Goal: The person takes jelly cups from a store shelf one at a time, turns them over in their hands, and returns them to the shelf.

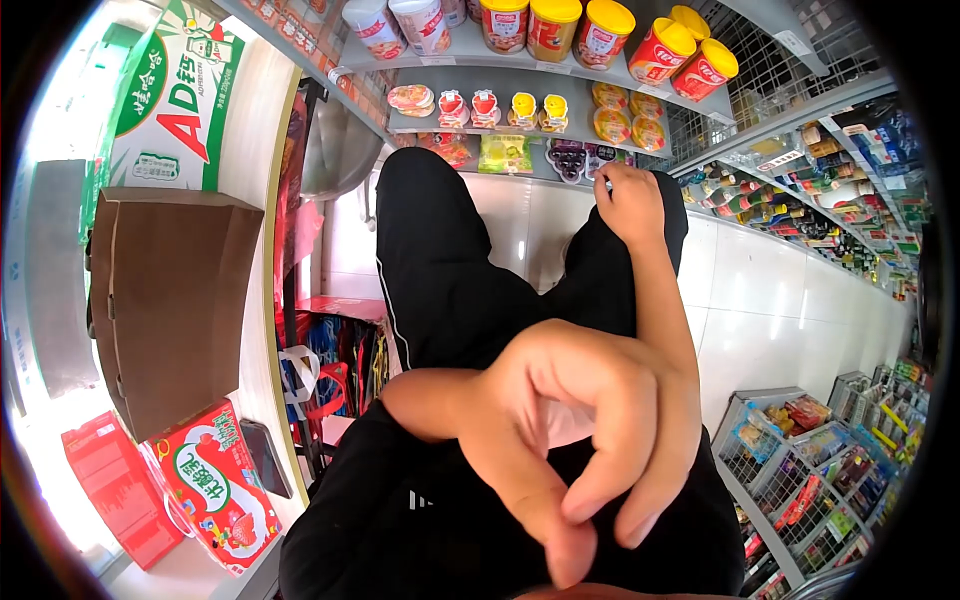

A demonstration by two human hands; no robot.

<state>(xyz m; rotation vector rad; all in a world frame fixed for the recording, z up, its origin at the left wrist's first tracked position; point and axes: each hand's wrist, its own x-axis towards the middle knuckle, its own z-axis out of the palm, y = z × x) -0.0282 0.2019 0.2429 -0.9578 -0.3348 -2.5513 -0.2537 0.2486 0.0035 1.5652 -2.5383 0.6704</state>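
Note:
Close to the camera, my left hand (570,430) is raised over my lap, its fingers curled and the thumb meeting a fingertip. No object shows in it. On my right knee, beside the black trousers (430,260), rests my right hand (632,205). Its fingers are bent together around a small pale spot too tiny to identify. Both forearms are bare below black sleeves.
Shelves (460,50) with cans and snack packs stand ahead. On the left counter are a brown box (175,300), a white-green carton (170,100), a red carton (215,490) and a phone (265,458). Wire baskets (790,470) of packets stand right.

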